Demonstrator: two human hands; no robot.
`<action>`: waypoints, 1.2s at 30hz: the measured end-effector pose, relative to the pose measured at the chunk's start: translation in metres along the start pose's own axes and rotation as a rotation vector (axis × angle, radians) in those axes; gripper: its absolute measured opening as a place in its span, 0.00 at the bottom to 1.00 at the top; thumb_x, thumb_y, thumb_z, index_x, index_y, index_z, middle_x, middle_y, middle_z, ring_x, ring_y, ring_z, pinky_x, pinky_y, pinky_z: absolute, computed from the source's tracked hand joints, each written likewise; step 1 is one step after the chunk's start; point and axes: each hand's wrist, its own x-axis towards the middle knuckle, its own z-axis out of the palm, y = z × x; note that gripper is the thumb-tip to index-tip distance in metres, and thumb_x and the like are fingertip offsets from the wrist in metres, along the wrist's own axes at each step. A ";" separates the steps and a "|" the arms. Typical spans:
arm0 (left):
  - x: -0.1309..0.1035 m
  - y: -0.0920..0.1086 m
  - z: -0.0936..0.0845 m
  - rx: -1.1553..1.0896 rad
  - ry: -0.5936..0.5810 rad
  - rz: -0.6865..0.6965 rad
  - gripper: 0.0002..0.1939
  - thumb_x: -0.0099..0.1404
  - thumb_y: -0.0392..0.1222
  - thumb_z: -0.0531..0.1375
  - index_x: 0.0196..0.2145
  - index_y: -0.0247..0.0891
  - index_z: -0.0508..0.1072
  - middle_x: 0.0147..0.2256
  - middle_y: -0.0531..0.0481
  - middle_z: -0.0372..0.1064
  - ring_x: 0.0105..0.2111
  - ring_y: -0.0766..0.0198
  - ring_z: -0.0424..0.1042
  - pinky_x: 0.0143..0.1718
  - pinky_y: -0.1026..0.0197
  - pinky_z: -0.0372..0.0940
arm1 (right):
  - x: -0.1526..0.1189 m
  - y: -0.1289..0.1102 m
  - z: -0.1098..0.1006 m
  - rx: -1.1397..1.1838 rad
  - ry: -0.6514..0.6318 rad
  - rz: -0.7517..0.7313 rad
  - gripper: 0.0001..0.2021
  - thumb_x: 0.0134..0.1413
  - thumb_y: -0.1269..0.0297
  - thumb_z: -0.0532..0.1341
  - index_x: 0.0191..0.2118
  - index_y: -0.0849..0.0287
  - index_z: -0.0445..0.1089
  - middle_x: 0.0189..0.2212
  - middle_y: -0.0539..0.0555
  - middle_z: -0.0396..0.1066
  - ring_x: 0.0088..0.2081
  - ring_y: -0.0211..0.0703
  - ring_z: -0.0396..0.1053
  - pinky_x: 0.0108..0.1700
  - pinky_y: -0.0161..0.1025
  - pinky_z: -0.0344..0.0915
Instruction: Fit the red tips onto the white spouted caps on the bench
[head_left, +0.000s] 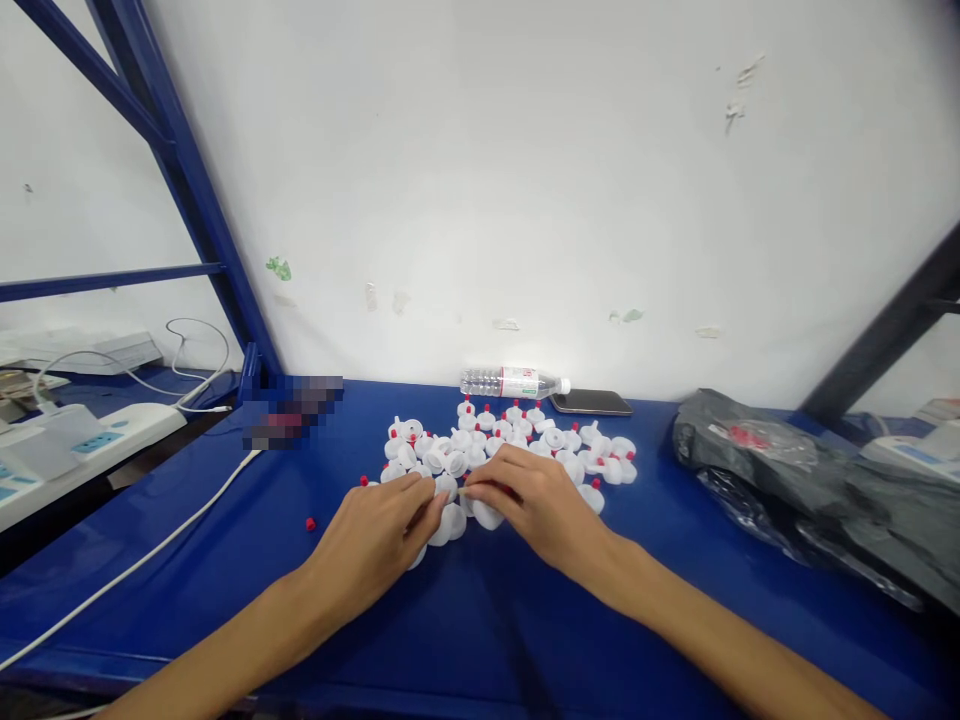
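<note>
left hand point(380, 520) pinches round white plastic piece point(445, 486); right hand point(550, 503), tiny pale bit point(461, 491); probably for precision, behind blue surface's point(240, 550) front edge

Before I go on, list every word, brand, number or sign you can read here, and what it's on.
No text here is legible.
Label on the clear bottle: coloured print, too small and blurred to read.
Reddish patch on the dark plastic bag: too blurred to tell if it is lettering.
White plastic pieces: no lettering can be made out.
</note>
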 end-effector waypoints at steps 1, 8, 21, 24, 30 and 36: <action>0.002 0.001 0.001 -0.008 0.002 0.020 0.20 0.79 0.44 0.47 0.27 0.41 0.61 0.23 0.57 0.63 0.20 0.66 0.63 0.25 0.60 0.47 | -0.001 0.002 -0.004 0.010 0.001 0.007 0.11 0.72 0.59 0.59 0.43 0.58 0.77 0.35 0.51 0.75 0.36 0.38 0.74 0.39 0.35 0.67; 0.002 0.011 0.006 -0.052 0.075 0.101 0.21 0.79 0.45 0.48 0.27 0.41 0.61 0.20 0.58 0.60 0.19 0.68 0.60 0.24 0.61 0.47 | -0.017 0.004 -0.009 0.029 -0.105 -0.001 0.13 0.72 0.58 0.58 0.43 0.59 0.78 0.34 0.53 0.75 0.32 0.39 0.73 0.35 0.36 0.65; 0.000 0.016 -0.001 -0.174 0.153 -0.014 0.21 0.79 0.41 0.48 0.25 0.40 0.59 0.23 0.55 0.59 0.24 0.66 0.59 0.28 0.60 0.53 | -0.011 0.008 -0.011 0.143 -0.097 0.179 0.07 0.66 0.61 0.66 0.40 0.56 0.81 0.31 0.50 0.72 0.32 0.36 0.69 0.36 0.34 0.64; -0.001 0.017 -0.006 -0.251 0.090 -0.053 0.19 0.79 0.41 0.45 0.28 0.41 0.60 0.26 0.54 0.61 0.28 0.63 0.61 0.31 0.59 0.54 | -0.009 0.007 -0.014 0.158 -0.124 0.212 0.03 0.63 0.65 0.68 0.39 0.55 0.81 0.31 0.49 0.72 0.32 0.36 0.70 0.36 0.33 0.65; -0.003 0.017 -0.013 -0.457 0.013 -0.104 0.20 0.80 0.45 0.40 0.30 0.42 0.59 0.29 0.52 0.62 0.32 0.59 0.60 0.37 0.54 0.56 | -0.008 0.009 -0.021 0.168 -0.173 0.261 0.03 0.59 0.69 0.71 0.39 0.55 0.81 0.32 0.49 0.76 0.31 0.36 0.73 0.35 0.33 0.68; -0.006 0.020 -0.022 -0.623 0.021 -0.158 0.22 0.80 0.47 0.39 0.31 0.42 0.61 0.29 0.53 0.62 0.31 0.61 0.61 0.39 0.56 0.58 | -0.008 0.014 -0.025 0.150 -0.186 0.228 0.03 0.62 0.67 0.68 0.40 0.54 0.81 0.35 0.50 0.80 0.35 0.40 0.76 0.39 0.36 0.69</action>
